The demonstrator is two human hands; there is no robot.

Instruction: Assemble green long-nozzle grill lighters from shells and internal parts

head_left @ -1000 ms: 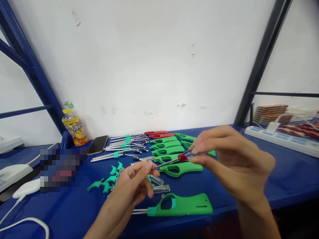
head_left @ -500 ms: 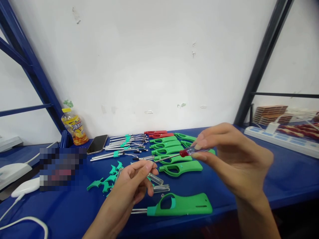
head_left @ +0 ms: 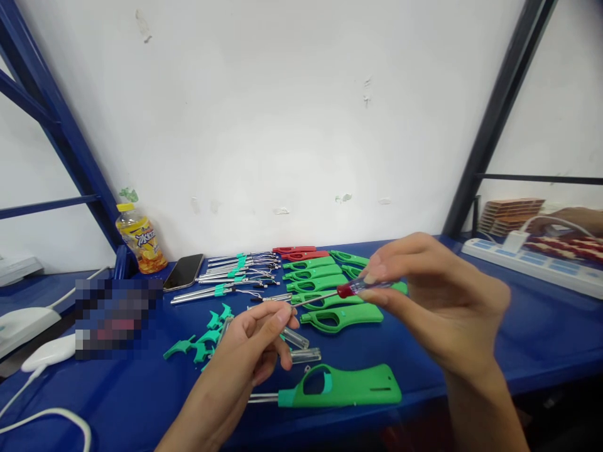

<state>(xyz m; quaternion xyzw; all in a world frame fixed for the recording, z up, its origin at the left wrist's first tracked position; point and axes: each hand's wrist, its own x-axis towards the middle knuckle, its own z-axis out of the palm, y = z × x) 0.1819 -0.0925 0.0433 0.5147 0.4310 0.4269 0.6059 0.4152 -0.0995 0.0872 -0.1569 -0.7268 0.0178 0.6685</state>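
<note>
My right hand (head_left: pixel 433 295) pinches the clear and red handle of a small screwdriver (head_left: pixel 346 289) between thumb and fingertips. The screwdriver's thin metal shaft points left, and its tip is pinched between the thumb and forefinger of my left hand (head_left: pixel 259 339). Below the hands a green lighter (head_left: pixel 358 386) lies near the table's front edge, with metal rods at its left end. Clear plastic tanks (head_left: pixel 305 356) lie just right of my left fingers. Several teal triggers (head_left: pixel 202 345) are scattered to the left of that hand.
Green lighter shells (head_left: pixel 348 317) and red ones (head_left: pixel 301 250) lie in rows behind my hands. Bundles of metal tubes with wires (head_left: pixel 235 270) lie beside them. A phone (head_left: pixel 184 272), a drink bottle (head_left: pixel 141 240) and a power strip (head_left: pixel 532 260) stand around. Another person's hand (head_left: pixel 572 220) shows far right.
My right hand and the screwdriver have shifted very slightly left. Another person's hand has come into view at the far right. The things on the table have stayed put.
</note>
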